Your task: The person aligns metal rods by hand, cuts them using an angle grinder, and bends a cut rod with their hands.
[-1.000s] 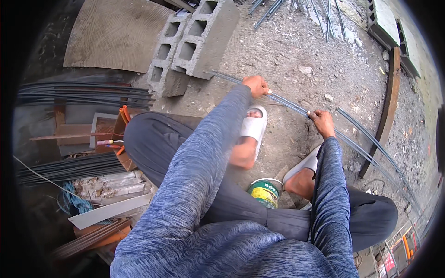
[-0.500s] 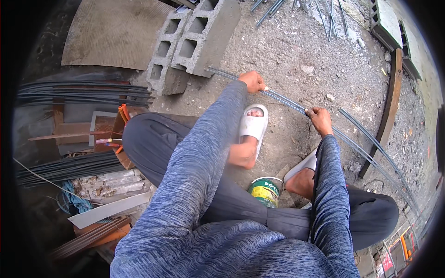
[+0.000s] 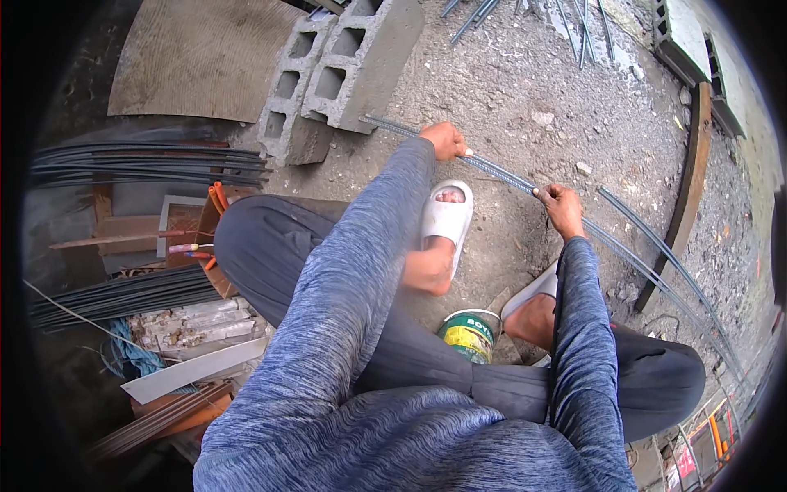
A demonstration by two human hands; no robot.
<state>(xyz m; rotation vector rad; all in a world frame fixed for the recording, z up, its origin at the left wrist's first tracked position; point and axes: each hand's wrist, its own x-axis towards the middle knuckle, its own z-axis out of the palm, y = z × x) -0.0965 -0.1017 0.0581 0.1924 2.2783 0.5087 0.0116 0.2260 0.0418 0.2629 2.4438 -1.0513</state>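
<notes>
A pair of thin ribbed steel reinforcing bars [image 3: 500, 172] runs slantwise from the concrete blocks at upper left down to the far right. Closed around them near their far-left end is my left hand [image 3: 445, 141]. My right hand [image 3: 562, 211] pinches the same bars further along, thumb against fingertips. Between the two hands the bars lie close side by side. Other bars [image 3: 652, 236] lie on the ground just right of my right hand. Below the hands are my feet in white slides [image 3: 448, 215].
Hollow concrete blocks [image 3: 373, 70] stand at upper left beside a plywood sheet [image 3: 197, 61]. Bundles of dark bars [image 3: 147, 164] lie at left. A green paint can [image 3: 469, 336] sits between my legs. A wooden plank [image 3: 687, 193] lies at right, with cut bars [image 3: 584, 33] at the top.
My right hand has shifted very slightly left along the bars. Both hands keep their hold, and the view has moved a little; everything else stays the same.
</notes>
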